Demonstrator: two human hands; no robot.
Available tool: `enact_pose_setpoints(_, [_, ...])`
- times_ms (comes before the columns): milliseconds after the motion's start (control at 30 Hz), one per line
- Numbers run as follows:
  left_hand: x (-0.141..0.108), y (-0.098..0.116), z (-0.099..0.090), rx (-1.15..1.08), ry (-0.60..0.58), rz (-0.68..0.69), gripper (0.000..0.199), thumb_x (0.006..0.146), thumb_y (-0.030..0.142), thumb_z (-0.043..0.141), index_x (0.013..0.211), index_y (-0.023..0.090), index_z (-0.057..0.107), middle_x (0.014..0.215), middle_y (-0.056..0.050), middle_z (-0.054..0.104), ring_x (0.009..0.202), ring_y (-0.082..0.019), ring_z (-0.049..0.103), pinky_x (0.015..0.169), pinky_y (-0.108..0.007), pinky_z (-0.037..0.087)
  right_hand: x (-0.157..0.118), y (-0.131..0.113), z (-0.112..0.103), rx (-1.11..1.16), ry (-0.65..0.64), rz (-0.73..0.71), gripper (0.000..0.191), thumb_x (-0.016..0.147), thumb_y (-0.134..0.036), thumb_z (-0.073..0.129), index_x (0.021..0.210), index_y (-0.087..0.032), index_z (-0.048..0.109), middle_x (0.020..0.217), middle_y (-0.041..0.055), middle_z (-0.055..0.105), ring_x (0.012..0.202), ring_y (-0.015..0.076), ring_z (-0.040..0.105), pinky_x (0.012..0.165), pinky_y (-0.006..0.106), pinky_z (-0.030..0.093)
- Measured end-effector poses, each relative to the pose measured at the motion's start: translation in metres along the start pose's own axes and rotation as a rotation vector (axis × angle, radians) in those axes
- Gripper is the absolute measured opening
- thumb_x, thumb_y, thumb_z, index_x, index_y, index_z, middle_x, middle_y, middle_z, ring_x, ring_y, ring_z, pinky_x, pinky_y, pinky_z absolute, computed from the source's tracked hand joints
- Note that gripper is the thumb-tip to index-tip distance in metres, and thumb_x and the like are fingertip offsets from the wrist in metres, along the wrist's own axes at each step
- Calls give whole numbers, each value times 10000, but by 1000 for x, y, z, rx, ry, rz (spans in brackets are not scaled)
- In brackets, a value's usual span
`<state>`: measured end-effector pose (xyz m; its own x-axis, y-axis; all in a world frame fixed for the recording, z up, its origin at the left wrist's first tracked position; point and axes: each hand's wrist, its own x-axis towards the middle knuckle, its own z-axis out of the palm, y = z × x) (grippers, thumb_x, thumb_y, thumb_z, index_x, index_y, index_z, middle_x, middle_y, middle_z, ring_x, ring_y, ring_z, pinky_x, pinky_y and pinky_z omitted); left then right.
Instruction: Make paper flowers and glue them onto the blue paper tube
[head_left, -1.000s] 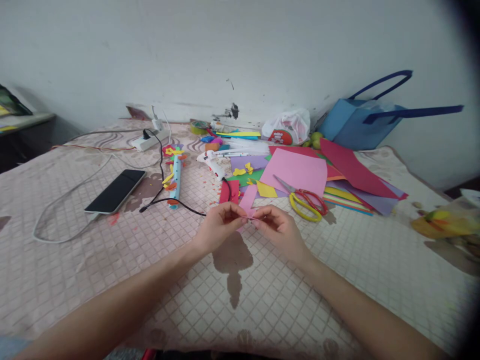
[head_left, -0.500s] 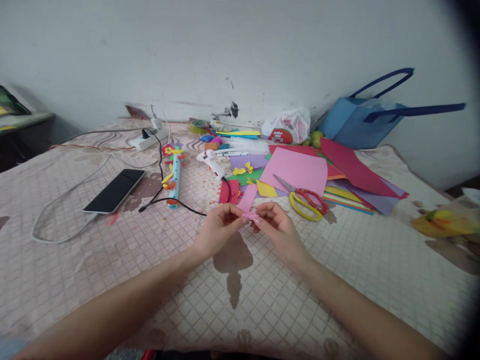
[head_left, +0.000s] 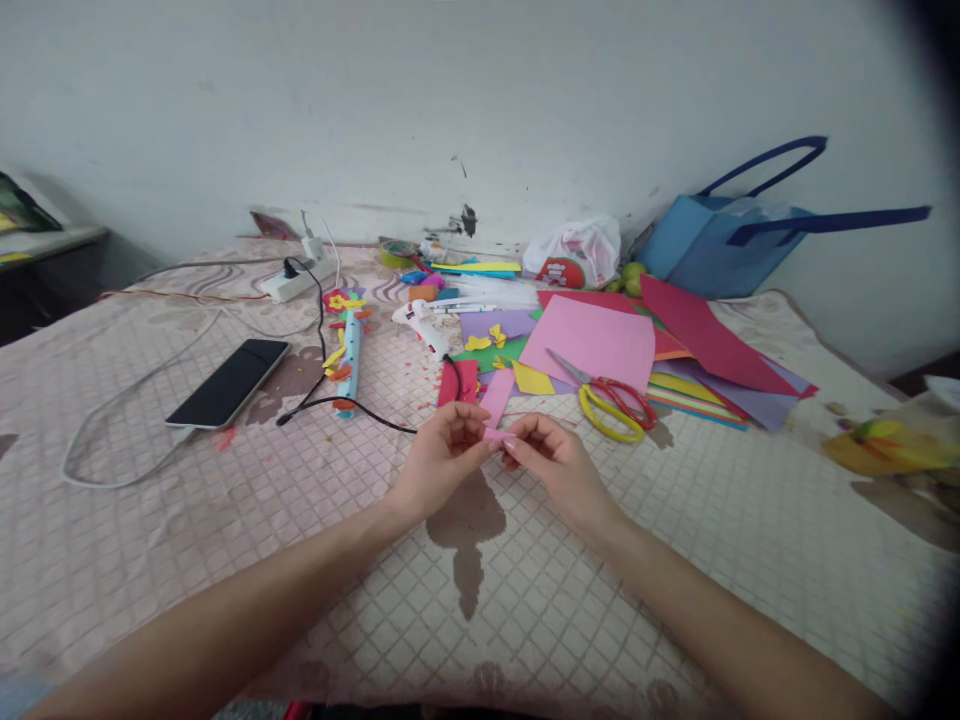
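Observation:
Between my two hands is a small piece of pink craft paper (head_left: 494, 434), pinched at both ends; it looks folded. My left hand (head_left: 444, 450) grips its left end with thumb and fingers. On the other end, the thumb and fingertips of my right hand (head_left: 551, 450) are closed. Just beyond the fingers lies a pink paper strip (head_left: 498, 392). Scissors (head_left: 611, 402) with red and yellow handles rest to the right, blades over a pink sheet (head_left: 592, 335). Behind the left hand are a red paper piece (head_left: 456, 384) and a white glue gun (head_left: 421, 328).
A decorated light-blue stick (head_left: 349, 360) and a phone (head_left: 229, 384) on a cable lie to the left. Behind them is a power strip (head_left: 298, 282). Coloured sheets (head_left: 720, 340), a plastic bag (head_left: 574, 252) and a blue tote bag (head_left: 712, 245) are at the back right.
Both hands stay in nearly the same place, still pinching the pink paper. The fingers have shifted slightly on it, and the right hand sits a little lower.

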<state>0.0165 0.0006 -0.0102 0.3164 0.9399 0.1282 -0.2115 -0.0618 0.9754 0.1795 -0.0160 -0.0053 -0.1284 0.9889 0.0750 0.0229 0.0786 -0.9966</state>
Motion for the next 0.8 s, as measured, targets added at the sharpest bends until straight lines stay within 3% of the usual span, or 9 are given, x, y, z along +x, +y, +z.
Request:
enact_pose_setpoints(600, [0,2,0,57,24,-14,272,743,238,690,952,148,541,796,-20,606,733,-112,576,684,-238,464,0,-3,1,-28,-35,12,123,798,-315,619,775,-200,582,705,-14,568,638,118,529,605,264,440])
enact_pose_setpoints(800, [-1,3,0,107,4,-50,290,751,331,683,931,134,568,804,-37,618,736,-131,583,683,-251,462,0,-5,1,-50,-19,-8,130,805,-306,612,766,-187,578,687,-16,562,632,112,518,602,255,421])
